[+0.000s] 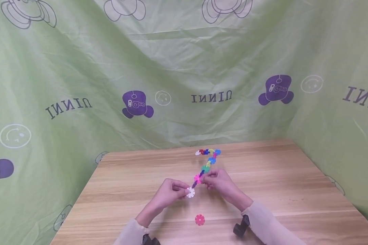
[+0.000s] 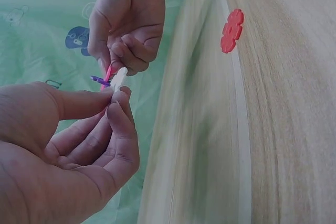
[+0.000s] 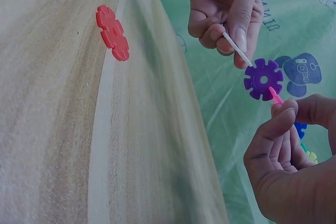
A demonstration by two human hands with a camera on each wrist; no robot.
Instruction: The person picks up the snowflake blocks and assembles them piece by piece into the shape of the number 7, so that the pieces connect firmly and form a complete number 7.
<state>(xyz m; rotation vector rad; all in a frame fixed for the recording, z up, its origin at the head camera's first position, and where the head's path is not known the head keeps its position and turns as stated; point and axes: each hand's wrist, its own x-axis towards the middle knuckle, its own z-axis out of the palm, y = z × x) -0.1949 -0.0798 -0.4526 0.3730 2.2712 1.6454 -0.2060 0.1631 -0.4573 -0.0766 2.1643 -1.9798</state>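
My left hand (image 1: 170,193) pinches a white notched disc (image 1: 190,192) between thumb and fingers. The disc's edge meets a purple notched disc (image 3: 263,79) at the near end of a chain of snowflake discs. With thumb and fingertips my right hand (image 1: 222,183) pinches the pink disc (image 1: 197,178) just beyond the purple one. Past that hand the chain runs on through blue, a green disc (image 1: 205,168), yellow and a light blue disc (image 1: 212,160), then bends left at the far end to a white disc (image 1: 197,153). Fingers cover part of the pink disc in the right wrist view.
A loose red-pink notched disc (image 1: 200,219) lies on the wooden table (image 1: 116,204), nearer the front than both hands. A green patterned cloth (image 1: 178,68) hangs behind the table and along its sides. Black devices are strapped at both wrists.
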